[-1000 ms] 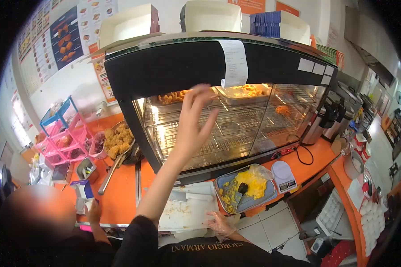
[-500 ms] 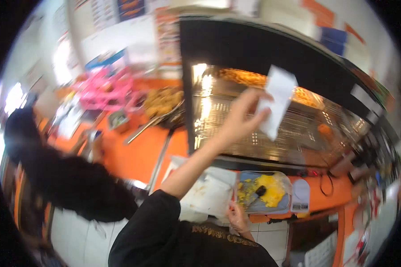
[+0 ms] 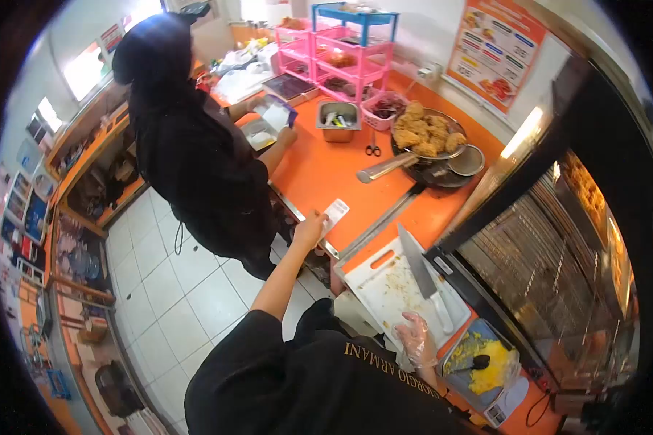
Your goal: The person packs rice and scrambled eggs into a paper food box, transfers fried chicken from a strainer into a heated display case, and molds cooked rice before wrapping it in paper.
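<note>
My left hand [image 3: 310, 230] pinches a small white paper slip [image 3: 336, 211] over the front edge of the orange counter [image 3: 326, 177]. Printing on the slip is too small to read. In a clear plastic glove, my right hand [image 3: 416, 339] is open, its fingers apart, with nothing in them. It hovers by the near edge of a white cutting board [image 3: 375, 284] that has crumbs on it. A large knife [image 3: 418, 270] lies on the board. Beside that hand stands a tray [image 3: 477, 390] of yellow food with a black-handled utensil in it.
A co-worker in black [image 3: 189, 145] stands at the left, handling a packet above a container. Fried chicken [image 3: 422, 130] fills a strainer over a dark pan. Scissors [image 3: 373, 144], a metal container [image 3: 339, 122], pink racks [image 3: 341, 58] and a glass food warmer [image 3: 530, 239] surround the counter.
The view has swung left. My left hand, still pinching the slip, has come down from before the food warmer to the counter edge. My right hand now shows beside the cutting board.
</note>
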Motion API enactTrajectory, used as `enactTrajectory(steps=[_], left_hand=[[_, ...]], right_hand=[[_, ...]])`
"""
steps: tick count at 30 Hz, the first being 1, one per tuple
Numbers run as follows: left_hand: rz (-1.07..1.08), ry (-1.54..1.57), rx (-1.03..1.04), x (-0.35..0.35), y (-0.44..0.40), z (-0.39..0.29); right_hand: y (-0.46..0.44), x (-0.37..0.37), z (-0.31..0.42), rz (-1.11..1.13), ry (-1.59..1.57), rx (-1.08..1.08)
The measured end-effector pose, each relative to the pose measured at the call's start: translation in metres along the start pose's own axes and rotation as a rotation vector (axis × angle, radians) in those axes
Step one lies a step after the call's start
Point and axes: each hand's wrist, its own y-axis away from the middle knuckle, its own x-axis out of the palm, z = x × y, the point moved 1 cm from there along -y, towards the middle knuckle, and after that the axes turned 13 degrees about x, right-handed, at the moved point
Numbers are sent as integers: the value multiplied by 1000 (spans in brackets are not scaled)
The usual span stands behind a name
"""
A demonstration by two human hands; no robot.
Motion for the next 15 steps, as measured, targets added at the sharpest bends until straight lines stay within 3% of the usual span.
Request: enactTrajectory(steps=[1,3,6,9,11,15], left_hand=[[-6,2,-21,-6,-7,13],[-317,-564,197,-22,-24,37],[-228,-654,150,-34,-65,89],[-220,-642,69,-35,-116,141],[-245,-588,0,-39,-144,175],[99,-577,460,-77,-202,222]], right_hand=[[-11,9,20,45,47,-62],[-34,35,44,102,102,-128],[-78,85,73,127,99,-339],[-103,133,127,241,216,-183],[-128,169,135,253,124,-191],[-160,216,168,286,245,-82]])
